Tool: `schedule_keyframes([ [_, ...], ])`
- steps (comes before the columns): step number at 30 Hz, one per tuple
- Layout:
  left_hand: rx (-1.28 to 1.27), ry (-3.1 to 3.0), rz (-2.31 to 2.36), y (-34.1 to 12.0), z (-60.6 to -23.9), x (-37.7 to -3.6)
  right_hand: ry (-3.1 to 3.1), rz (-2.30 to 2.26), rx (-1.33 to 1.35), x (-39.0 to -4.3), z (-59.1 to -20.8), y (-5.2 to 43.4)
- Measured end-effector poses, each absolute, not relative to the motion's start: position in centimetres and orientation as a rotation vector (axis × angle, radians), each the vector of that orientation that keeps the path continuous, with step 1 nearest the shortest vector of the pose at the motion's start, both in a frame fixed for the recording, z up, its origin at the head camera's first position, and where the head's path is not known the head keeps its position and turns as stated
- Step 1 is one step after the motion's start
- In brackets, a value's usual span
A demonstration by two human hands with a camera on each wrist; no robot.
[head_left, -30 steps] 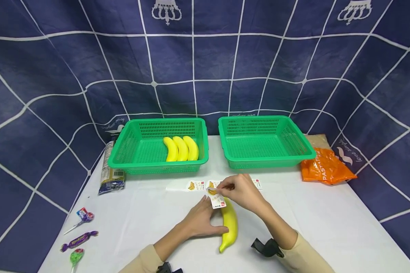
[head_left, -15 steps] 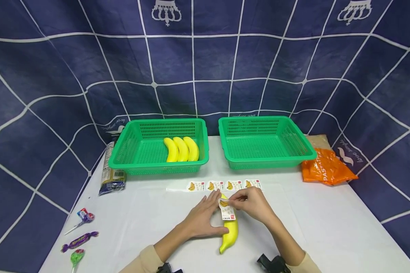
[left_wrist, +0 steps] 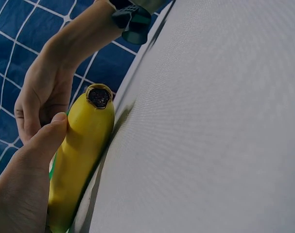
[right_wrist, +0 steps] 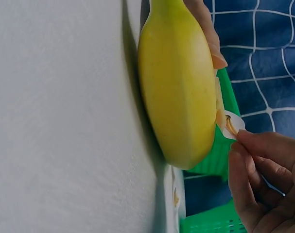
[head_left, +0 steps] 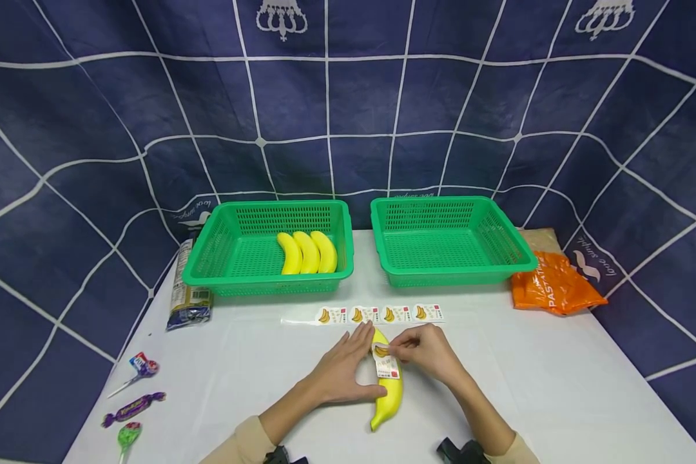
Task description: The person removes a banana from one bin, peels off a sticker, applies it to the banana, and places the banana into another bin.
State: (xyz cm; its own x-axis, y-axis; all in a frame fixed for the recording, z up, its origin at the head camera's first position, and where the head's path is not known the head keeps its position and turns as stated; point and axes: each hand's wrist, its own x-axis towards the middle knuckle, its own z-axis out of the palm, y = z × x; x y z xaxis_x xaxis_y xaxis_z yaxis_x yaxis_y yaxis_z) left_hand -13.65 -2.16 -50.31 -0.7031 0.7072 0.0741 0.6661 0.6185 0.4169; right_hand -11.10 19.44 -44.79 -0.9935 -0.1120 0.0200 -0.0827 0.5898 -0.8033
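Head view: the left hand [head_left: 343,374] is holding a banana [head_left: 390,392] lying on the bench [head_left: 557,386], thumb curled round it. The right hand [head_left: 426,351] is pinching a sticker [head_left: 385,362] onto it.

Left wrist view: the banana [left_wrist: 81,155] looks firm and smooth, probably light; best held by its middle.

Right wrist view: the sticker [right_wrist: 230,124] is thin and floppy, mostly hidden behind the banana [right_wrist: 179,92].
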Motion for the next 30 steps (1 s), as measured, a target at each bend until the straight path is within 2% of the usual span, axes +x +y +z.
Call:
schedule_keyframes([
  [11, 1.144, 2.733, 0.666, -2.1, -50.1, -13.6, 2.732, -1.401, -0.168, -11.4, -44.9, 19.3],
  [20, 1.015, 2.721, 0.775, -1.7, -49.6, -13.5, 2.739, -1.372, -0.169, -11.7, -45.1, 19.5],
  [30, 1.028, 2.742, 0.755, -1.3, -49.8, -13.5, 2.729, -1.369, -0.110, -12.2, -46.0, 19.5],
])
